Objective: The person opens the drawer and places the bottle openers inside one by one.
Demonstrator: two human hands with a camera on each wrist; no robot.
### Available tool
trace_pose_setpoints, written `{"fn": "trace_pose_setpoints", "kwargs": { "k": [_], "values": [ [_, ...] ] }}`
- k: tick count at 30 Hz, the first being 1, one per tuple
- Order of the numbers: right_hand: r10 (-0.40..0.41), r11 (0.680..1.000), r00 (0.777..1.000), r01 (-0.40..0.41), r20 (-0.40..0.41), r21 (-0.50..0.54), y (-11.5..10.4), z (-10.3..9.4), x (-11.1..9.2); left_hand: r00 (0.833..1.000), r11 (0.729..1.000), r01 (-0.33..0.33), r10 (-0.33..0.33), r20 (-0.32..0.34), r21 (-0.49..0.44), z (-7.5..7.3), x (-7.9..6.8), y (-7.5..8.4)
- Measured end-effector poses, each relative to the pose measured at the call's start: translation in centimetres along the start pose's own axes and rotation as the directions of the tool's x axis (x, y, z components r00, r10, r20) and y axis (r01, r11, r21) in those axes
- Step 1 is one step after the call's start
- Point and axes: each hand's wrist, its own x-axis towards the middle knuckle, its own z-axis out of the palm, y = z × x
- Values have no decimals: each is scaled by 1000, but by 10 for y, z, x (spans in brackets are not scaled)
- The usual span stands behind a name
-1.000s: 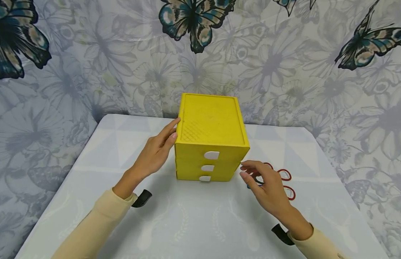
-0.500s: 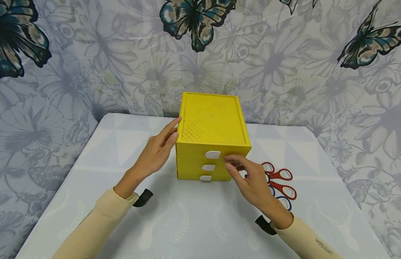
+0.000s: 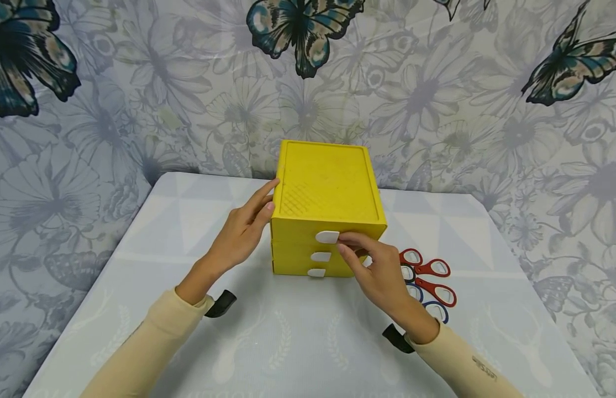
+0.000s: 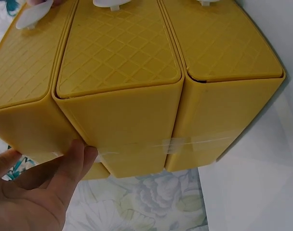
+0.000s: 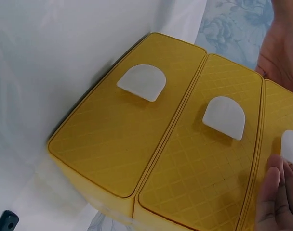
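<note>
A yellow three-drawer box point(image 3: 332, 182) stands on the table, its drawers closed. Each drawer front carries a white tab handle, and the top handle point(image 3: 327, 237) is within my right hand's reach. With fingers bent, my right hand point(image 3: 382, 271) pinches the right edge of that handle; the right wrist view shows the fingertips at the handle point(image 5: 291, 146), partly cut off by the frame. My left hand point(image 3: 235, 237) rests its extended fingers against the box's left side, where the left wrist view shows the fingertips touching the side wall point(image 4: 122, 125).
Right of the box lie several scissors, some with red handles point(image 3: 427, 269) and some with blue handles point(image 3: 445, 314), partly behind my right hand. The pale patterned table point(image 3: 288, 342) reaches back to a wall covering point(image 3: 188, 110) with flowers and butterflies.
My right hand has moved left from beside the box, near the scissors, to the top drawer's handle, uncovering more of the scissors. The left hand has stayed at the box's side.
</note>
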Motion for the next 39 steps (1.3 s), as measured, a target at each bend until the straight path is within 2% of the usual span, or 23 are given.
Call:
{"fn": "trace_pose_setpoints", "kwargs": {
  "k": [9, 24, 39],
  "values": [
    [10, 1000, 1000, -11, -13, -23, -5, 0, 3, 1000, 999, 29, -29, 1, -27, 2, -1, 1],
    [76, 997, 997, -75, -25, 25, -12, 1, 3, 998, 997, 57, -57, 10, -51, 3, -2, 0],
    [32, 999, 998, -30, -55, 35, -21, -1, -16, 997, 996, 69, -68, 21, -54, 0, -2, 3]
  ]
}}
